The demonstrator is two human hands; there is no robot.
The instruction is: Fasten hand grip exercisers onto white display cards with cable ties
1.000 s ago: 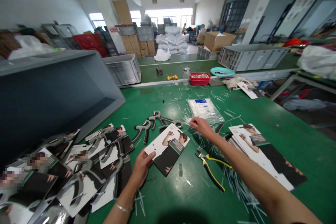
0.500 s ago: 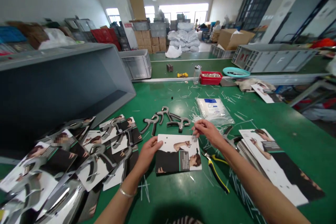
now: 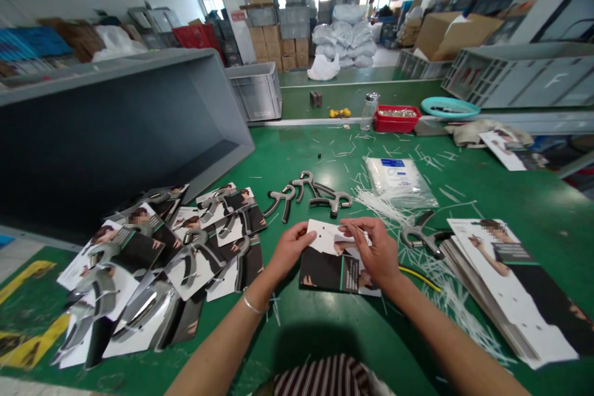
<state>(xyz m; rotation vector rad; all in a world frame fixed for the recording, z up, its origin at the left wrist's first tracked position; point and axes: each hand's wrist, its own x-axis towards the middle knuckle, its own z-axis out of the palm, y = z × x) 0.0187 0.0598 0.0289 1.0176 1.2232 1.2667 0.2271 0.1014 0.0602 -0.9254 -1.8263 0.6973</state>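
My left hand (image 3: 293,249) pinches the upper left corner of a printed cardboard backing card (image 3: 325,269), thumb on top. Over the card's upper right part is my right hand (image 3: 375,250), fingers pinched around a thin white zip tie (image 3: 353,227) that is mostly hidden. The card has small punched holes near its top left. Just beyond it lie several grey-and-black hand grippers (image 3: 280,201). To the right of my right hand are another hand grip exerciser (image 3: 424,235) and pliers with a yellow-edged handle (image 3: 420,278), partly covered by my forearm.
At left, several cards with hand grippers (image 3: 195,253) lie piled before a tipped grey bin (image 3: 223,105). A stack of cards (image 3: 515,284) lies at right. Behind are a bag of zip ties (image 3: 396,179), loose ties, a red tray (image 3: 396,124), a glass jar (image 3: 369,112) and a turquoise plate (image 3: 450,106).
My right hand has moved from the card's upper right edge inward over its face, its fingers turned toward the left. The view has shifted, tilting down and to the left.
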